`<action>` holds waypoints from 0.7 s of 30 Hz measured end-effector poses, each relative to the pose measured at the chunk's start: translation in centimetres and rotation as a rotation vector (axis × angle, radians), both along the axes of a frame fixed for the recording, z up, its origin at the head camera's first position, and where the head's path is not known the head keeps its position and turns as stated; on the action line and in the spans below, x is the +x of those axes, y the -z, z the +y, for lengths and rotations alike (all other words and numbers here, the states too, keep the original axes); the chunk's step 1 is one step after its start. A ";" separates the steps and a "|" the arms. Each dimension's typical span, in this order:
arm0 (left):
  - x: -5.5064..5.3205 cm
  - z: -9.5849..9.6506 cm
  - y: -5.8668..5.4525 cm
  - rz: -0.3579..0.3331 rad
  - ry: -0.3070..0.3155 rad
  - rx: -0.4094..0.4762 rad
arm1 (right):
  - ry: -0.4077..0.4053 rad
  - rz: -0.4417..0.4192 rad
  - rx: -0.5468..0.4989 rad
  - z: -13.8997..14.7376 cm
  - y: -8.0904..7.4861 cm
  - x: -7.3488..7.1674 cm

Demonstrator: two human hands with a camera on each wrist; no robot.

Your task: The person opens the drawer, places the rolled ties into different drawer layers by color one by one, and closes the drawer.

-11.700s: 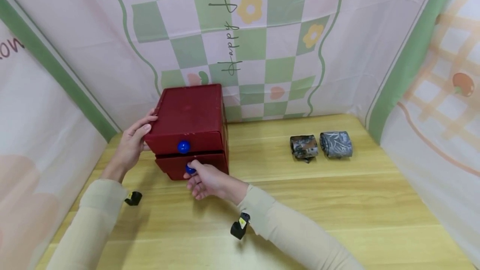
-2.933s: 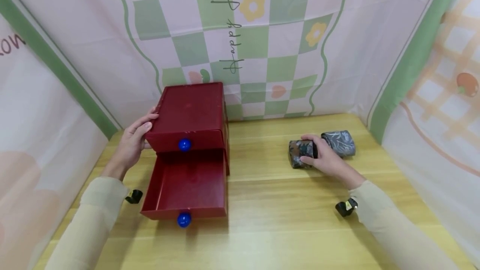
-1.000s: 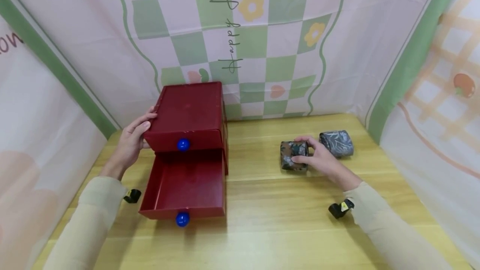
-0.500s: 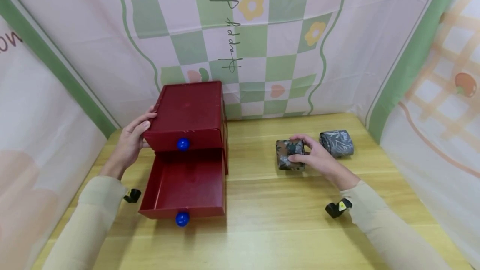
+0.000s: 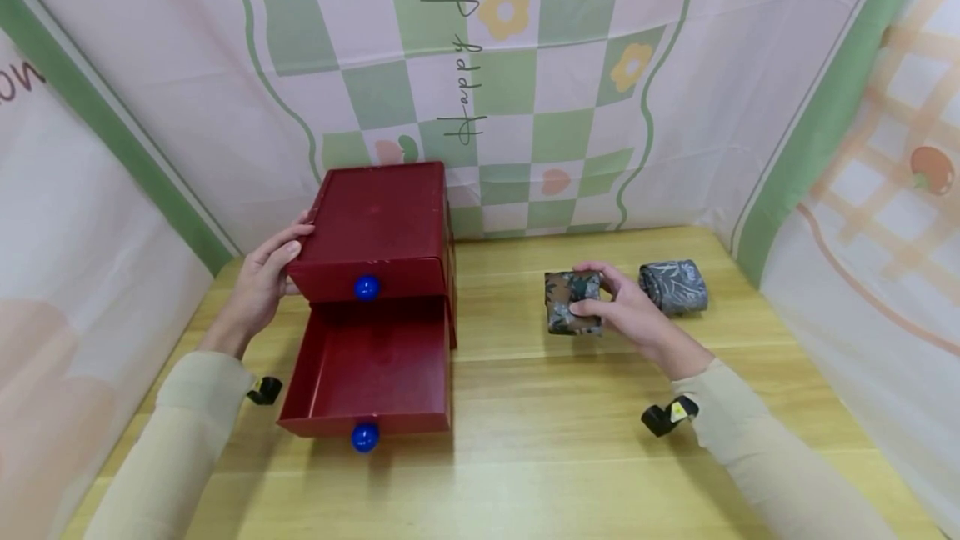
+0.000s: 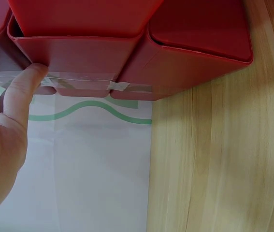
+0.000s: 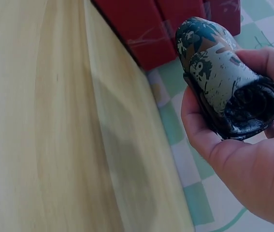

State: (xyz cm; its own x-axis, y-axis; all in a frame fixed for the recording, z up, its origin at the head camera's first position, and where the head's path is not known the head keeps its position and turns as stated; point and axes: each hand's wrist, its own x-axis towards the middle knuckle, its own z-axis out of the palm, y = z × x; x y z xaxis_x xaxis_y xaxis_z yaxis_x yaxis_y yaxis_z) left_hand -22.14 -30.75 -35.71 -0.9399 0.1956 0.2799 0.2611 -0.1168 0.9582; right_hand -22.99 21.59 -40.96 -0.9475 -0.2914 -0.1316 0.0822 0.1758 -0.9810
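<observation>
In the head view, a rolled-up camouflage-patterned bundle in brown, green and grey is pinched between the thumb and fingers of my right hand. It seems raised a little above the table; the right wrist view shows the open end of its dark coiled layers. A dark red two-drawer box stands at the left. Its lower drawer is pulled out, and nothing lies in it. My left hand rests against the box's left side, fingers at the top edge. In the left wrist view its thumb touches the red wall.
A second roll, grey with a leaf pattern, lies on the wooden table behind the right hand. Blue ball knobs stick out from both drawer fronts. Patterned curtains enclose the back and sides.
The lower drawer was nearly closed with my right hand at its knob; it is now pulled out. Lately my right hand has shifted left with the camouflage roll. My left hand has stayed put.
</observation>
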 end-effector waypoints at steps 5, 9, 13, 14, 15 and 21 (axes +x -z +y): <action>-0.1 -0.1 0.0 0.001 0.007 -0.007 | -0.021 0.014 -0.053 -0.8 -0.6 0.2; 0.0 0.0 -0.1 -0.004 0.005 -0.007 | -0.039 -0.010 -0.134 -1.5 -1.2 0.4; 0.0 0.0 -0.1 -0.008 0.001 -0.009 | -0.065 -0.026 -0.205 -2.2 -1.8 0.7; 0.0 0.0 -0.2 -0.009 0.002 -0.011 | -0.070 -0.031 -0.219 -2.4 -2.0 0.8; 0.0 0.0 -0.2 -0.009 0.002 -0.012 | -0.076 -0.036 -0.229 -2.5 -2.1 0.9; -0.1 -0.1 -0.1 -0.005 0.011 -0.013 | -0.141 -0.071 -0.283 -3.3 -2.9 1.2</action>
State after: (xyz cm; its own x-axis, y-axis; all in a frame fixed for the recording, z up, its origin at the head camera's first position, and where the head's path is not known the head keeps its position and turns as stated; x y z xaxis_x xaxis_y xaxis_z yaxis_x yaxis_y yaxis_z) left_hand -22.25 -30.88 -35.64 -0.9390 0.2095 0.2727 0.2551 -0.1071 0.9610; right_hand -21.75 18.30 -38.02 -0.8865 -0.4537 -0.0913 0.1468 -0.0885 -0.9852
